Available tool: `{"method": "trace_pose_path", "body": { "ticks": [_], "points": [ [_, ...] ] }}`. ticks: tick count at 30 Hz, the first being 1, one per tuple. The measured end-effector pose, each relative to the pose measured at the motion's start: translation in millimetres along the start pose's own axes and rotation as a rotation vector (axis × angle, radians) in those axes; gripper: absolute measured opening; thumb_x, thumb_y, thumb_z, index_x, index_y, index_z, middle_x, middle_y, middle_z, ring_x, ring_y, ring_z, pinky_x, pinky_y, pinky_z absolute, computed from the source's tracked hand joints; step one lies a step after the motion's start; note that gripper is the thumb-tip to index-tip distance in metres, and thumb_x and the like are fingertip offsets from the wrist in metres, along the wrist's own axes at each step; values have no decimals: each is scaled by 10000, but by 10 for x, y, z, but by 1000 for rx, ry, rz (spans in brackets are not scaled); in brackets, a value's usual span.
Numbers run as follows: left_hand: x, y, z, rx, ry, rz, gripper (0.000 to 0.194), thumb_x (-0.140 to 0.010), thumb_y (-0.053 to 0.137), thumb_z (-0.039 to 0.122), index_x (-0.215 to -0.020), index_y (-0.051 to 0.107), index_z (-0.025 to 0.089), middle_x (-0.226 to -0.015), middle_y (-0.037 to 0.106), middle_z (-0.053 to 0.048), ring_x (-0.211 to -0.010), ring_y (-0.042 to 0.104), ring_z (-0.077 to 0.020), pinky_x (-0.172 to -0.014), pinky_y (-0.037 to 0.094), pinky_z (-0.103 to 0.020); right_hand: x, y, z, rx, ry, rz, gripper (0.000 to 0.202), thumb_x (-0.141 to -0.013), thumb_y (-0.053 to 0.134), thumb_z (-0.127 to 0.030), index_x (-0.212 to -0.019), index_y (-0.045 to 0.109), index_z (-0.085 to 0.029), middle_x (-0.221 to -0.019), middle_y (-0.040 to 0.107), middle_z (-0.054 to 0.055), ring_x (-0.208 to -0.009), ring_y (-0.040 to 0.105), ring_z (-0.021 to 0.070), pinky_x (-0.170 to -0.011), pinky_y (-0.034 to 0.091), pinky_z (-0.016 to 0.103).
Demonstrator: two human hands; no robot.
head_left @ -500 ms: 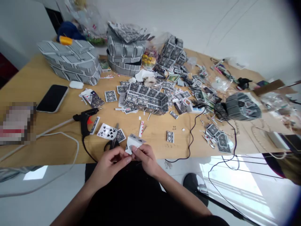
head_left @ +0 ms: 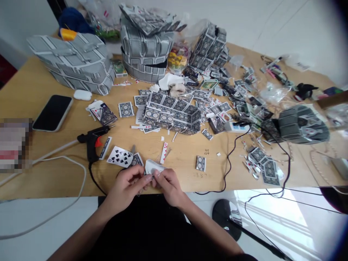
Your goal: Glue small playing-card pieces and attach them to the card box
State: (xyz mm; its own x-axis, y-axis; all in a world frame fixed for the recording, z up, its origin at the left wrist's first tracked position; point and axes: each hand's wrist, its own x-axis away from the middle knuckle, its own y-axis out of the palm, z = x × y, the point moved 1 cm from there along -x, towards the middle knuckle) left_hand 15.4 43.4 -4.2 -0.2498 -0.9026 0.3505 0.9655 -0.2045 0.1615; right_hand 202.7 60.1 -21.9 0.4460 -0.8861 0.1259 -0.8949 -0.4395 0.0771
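Note:
Between both hands, at the table's front edge, is a folded playing card (head_left: 151,167). My left hand (head_left: 129,185) pinches its near left edge. My right hand (head_left: 169,184) presses its thumb on the card from the right. Just beyond the fingers lie a ten of spades (head_left: 120,156), a patterned card back (head_left: 136,160) and a narrow strip cut from a ten of diamonds (head_left: 164,152). Scissors (head_left: 133,149) are mostly covered by the cards and my left hand. A small folded card piece (head_left: 201,163) rests to the right.
A hot glue gun (head_left: 94,141) and phone (head_left: 53,112) are at left. An open box form made of cards (head_left: 172,113) stands mid-table. Larger woven card structures (head_left: 73,63) are behind. A black cable (head_left: 227,159) crosses the right side, near scattered cards (head_left: 269,170).
The card between my hands is folded flatter, and its spade face shows less. The camera view has shifted closer to the table. Both hands stay at the front edge.

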Motion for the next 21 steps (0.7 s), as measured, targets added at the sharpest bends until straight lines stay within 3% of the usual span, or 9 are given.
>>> {"method": "trace_pose_path", "body": {
  "ticks": [7,14,21],
  "points": [
    [-31,36,50,77,-11,-6,401,-997,761,518,-811,685,171,-750,684,-18,-665,629,-140,-592,554,-233,-21,-38,-136,85,-63,8,532,-1174,474,-493,-758,633,-203,-759,744,29,-716,667,159,-749,504,286],
    [-65,61,114,92,-20,-20,323,-1008,763,460,-869,728,170,-776,691,-10,-675,618,-126,-627,552,-227,-33,-26,-88,53,-15,88,545,-1162,484,-543,-751,599,-204,-726,723,30,-695,667,167,-730,503,298],
    [-67,60,138,72,-6,15,314,-992,780,471,-883,720,182,-751,701,-4,-672,634,-135,-644,563,-235,-53,-23,-63,73,-46,90,553,-1161,484,-540,-743,624,-205,-691,673,13,-653,621,158,-674,474,294]
  ]
}}
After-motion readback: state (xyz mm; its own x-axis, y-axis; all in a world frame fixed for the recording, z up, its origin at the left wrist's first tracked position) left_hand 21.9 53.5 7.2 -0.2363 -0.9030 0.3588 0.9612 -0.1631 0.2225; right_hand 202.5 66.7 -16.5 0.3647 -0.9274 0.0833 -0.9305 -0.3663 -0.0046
